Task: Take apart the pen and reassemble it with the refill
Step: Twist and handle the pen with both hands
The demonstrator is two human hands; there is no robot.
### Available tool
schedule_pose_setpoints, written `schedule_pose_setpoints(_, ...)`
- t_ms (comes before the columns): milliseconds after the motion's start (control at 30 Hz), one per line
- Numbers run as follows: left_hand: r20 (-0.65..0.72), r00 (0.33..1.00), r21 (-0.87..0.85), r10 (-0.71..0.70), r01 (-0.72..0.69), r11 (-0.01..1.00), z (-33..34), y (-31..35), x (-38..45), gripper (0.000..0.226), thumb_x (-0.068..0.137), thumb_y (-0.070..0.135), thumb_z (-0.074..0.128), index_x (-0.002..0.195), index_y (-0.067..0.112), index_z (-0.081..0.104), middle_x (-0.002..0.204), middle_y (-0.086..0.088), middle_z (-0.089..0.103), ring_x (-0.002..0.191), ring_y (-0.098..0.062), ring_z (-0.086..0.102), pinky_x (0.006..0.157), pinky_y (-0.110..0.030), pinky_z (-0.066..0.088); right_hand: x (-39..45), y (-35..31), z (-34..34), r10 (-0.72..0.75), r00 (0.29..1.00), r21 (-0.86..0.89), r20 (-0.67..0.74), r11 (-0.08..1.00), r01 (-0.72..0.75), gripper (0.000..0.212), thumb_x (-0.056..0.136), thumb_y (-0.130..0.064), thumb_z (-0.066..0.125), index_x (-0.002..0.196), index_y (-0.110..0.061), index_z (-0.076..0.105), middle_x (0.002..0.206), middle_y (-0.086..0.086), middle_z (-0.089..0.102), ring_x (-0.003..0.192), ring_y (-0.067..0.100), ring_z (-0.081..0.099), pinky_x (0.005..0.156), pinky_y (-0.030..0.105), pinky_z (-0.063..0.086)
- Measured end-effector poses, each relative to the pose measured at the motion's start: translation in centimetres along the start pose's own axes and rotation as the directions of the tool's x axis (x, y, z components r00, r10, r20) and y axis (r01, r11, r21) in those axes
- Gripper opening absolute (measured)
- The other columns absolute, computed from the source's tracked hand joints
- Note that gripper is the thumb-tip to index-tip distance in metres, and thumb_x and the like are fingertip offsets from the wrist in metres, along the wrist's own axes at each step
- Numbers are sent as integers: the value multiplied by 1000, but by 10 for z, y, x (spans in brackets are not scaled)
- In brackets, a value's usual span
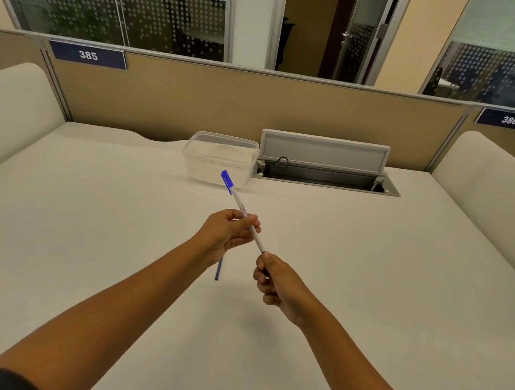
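Note:
A white pen point(239, 204) with a blue cap at its far end is held slanted above the white desk. My left hand point(225, 234) grips the barrel around its middle between thumb and fingers. My right hand point(276, 283) is closed around the pen's near end, which is hidden inside the fingers, so I cannot tell which part it holds. A thin blue refill point(218, 269) lies on the desk just below my left wrist, partly hidden by it.
A clear plastic container point(220, 158) stands at the back of the desk point(89, 226). To its right is an open cable hatch point(325, 166) with a raised lid. A tan partition closes the far edge, and padded dividers flank both sides.

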State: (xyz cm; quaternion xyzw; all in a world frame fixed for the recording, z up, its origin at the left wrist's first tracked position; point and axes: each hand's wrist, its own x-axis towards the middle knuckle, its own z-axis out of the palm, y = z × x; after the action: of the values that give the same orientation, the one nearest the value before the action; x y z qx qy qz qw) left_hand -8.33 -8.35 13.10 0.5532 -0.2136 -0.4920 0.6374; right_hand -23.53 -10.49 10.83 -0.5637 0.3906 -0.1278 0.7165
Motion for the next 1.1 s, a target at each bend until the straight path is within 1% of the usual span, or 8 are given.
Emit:
schedule_pose_setpoints(133, -106, 994, 82, 31, -22, 996, 1, -2, 2, 15, 81, 18, 65, 76, 10, 53, 74, -8, 64, 70, -21, 63, 73, -35, 55, -1, -1, 7, 32, 999, 28, 13, 999, -32, 31, 97, -34, 30, 77, -18, 48, 57, -4, 45, 46, 8, 27, 43, 19, 25)
schedule_pose_setpoints(233, -92, 994, 87, 66, -58, 995, -1, -1, 2, 10, 83, 18, 62, 79, 11, 56, 78, -9, 66, 74, -22, 65, 79, -37, 55, -2, -1, 6, 91, 993, 290, 78, 951, -110, 38, 96, -43, 36, 76, -18, 56, 53, -3, 43, 45, 8, 25, 38, 18, 21)
schedule_pose_setpoints(333, -91, 993, 69, 72, -65, 995, -3, 0, 0, 4, 84, 16, 61, 84, 12, 59, 83, -9, 68, 77, -21, 68, 68, -30, 57, -1, -2, 4, 115, 991, 426, 70, 895, -134, 40, 94, -45, 38, 79, -14, 59, 52, -3, 42, 43, 7, 24, 36, 17, 21)
schedule_pose_setpoints(467, -108, 993, 23, 54, -52, 998, -2, -3, -3, 5, 84, 13, 61, 88, 10, 60, 84, -10, 69, 76, -21, 69, 63, -27, 58, 2, -1, 5, 111, 994, 414, -22, 906, -92, 29, 95, -31, 45, 85, -11, 63, 52, -2, 52, 39, 5, 36, 36, 16, 32)
schedule_pose_setpoints(667, -119, 993, -14, 17, -19, 1000, 3, -8, -4, 18, 86, 13, 57, 102, 7, 63, 94, -10, 67, 86, -24, 67, 76, -34, 54, 5, 1, 6, 80, 994, 414, -76, 909, -41, 13, 89, -11, 56, 99, -5, 63, 74, 8, 70, 57, 11, 63, 54, 20, 55)
schedule_pose_setpoints(833, -128, 992, 5, 16, -15, 1000, 4, -10, -3, 21, 88, 12, 55, 106, 6, 63, 101, -13, 66, 90, -25, 66, 81, -37, 53, 5, 5, 4, 170, 983, 565, -76, 819, -98, 25, 90, -21, 55, 95, 1, 66, 72, 11, 74, 54, 13, 67, 49, 22, 56)
schedule_pose_setpoints(967, -133, 991, -17, 3, -5, 1000, 2, -13, -3, 23, 88, 11, 55, 108, 5, 62, 101, -14, 66, 89, -25, 66, 82, -38, 53, 7, 5, 2, 127, 979, 574, -158, 819, -13, 9, 86, -4, 59, 92, 0, 65, 75, 12, 74, 64, 17, 71, 54, 24, 58)
schedule_pose_setpoints(1100, -140, 990, -27, 8, -12, 1000, 0, -14, -2, 19, 88, 11, 55, 104, 6, 62, 100, -13, 66, 88, -25, 66, 81, -38, 53, 8, 6, 1, 124, 973, 570, -194, 822, 9, 11, 80, 4, 63, 89, -2, 63, 80, 13, 72, 73, 22, 70, 62, 30, 61)
